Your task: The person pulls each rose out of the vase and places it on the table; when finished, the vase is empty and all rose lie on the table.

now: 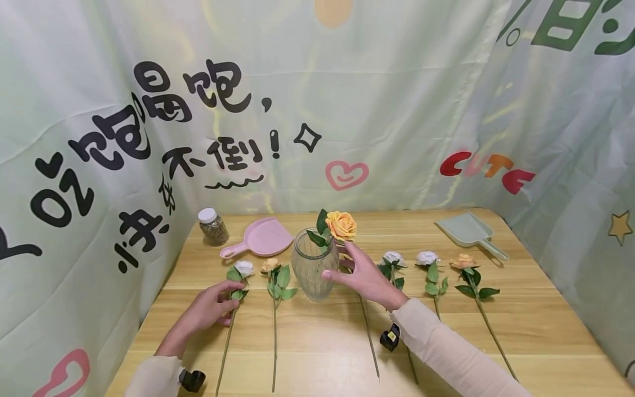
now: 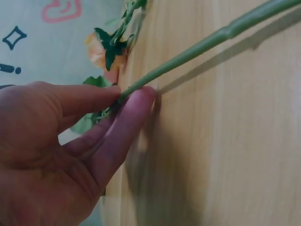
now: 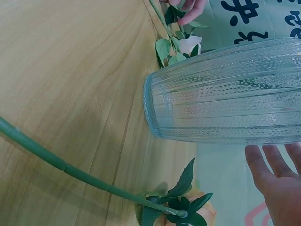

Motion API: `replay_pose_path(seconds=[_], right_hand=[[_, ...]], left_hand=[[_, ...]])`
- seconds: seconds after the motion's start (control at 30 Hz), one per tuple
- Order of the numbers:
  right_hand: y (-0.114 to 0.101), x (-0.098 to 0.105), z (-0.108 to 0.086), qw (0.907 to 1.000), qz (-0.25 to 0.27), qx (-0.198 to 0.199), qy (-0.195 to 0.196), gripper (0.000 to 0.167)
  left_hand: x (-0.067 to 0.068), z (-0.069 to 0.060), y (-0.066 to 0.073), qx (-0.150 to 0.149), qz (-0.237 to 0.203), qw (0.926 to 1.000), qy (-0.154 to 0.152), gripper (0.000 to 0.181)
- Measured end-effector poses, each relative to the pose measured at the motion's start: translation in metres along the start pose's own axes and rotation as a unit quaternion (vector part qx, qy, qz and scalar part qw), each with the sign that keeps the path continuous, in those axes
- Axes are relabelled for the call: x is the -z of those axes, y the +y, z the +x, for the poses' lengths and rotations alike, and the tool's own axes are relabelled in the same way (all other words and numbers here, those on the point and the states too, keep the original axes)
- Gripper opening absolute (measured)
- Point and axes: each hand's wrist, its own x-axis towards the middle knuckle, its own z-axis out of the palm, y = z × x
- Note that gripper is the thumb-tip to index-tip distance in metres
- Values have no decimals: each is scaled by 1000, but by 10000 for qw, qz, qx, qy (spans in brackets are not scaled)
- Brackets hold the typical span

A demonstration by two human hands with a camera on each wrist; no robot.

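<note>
My left hand (image 1: 213,306) pinches the stem of a white artificial rose (image 1: 243,268) at the table's left. In the left wrist view, the green stem (image 2: 188,57) passes between thumb and fingers, close above the wood. My right hand (image 1: 364,278) holds the side of a clear ribbed glass vase (image 1: 311,275), thumb in front and fingers on its right side. A yellow-orange rose (image 1: 341,225) with dark leaves shows at the vase's mouth. The vase (image 3: 211,99) stands upright; beside it a peach rose (image 3: 207,212) lies, largely hidden by my right hand in the head view.
Left of the vase lies another peach rose (image 1: 270,266); to the right lie two white roses (image 1: 393,258) and a peach one (image 1: 464,261). Behind stand a lidded jar (image 1: 214,229), a pink dustpan (image 1: 268,237) and a grey-green dustpan (image 1: 466,229). Printed cloth (image 1: 397,110) surrounds the table.
</note>
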Motion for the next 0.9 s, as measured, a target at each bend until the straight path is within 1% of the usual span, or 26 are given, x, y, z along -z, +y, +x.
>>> replay_pose_path(seconds=[0.07,0.13,0.27,0.33,0.43,0.53,0.73,0.83,0.9], right_hand=[[0,0,0,10000,7,-6,-5,89],[-1,0,0,10000,10,-8,-14,89],[-1,1,-1,10000,31,-2,-15,89],[0,1,-1,10000,41,-2,-13,89],[0,1,-1,10000,48,0,-15,90],[0,0,-1,10000,34,7,-28,90],[-1,0,-1,10000,33,46,-44,92],[-1,0,-1,10000,8,36,-31,92],[-1,1,-1,10000,9,5,-22,91]], left_hand=[[1,0,0,-72,106,9999,-105,45],[3,-1,0,-177,126,9994,-277,49],[9,-4,3,-353,38,9973,-645,57],[12,-7,4,-362,5,9969,-704,60],[17,-12,5,-342,-35,9968,-715,65],[23,-17,7,-306,-26,9974,-657,68],[35,-19,17,-302,439,9983,-232,58],[36,-18,25,-214,657,9976,6,53],[35,-17,31,-248,887,9956,190,49]])
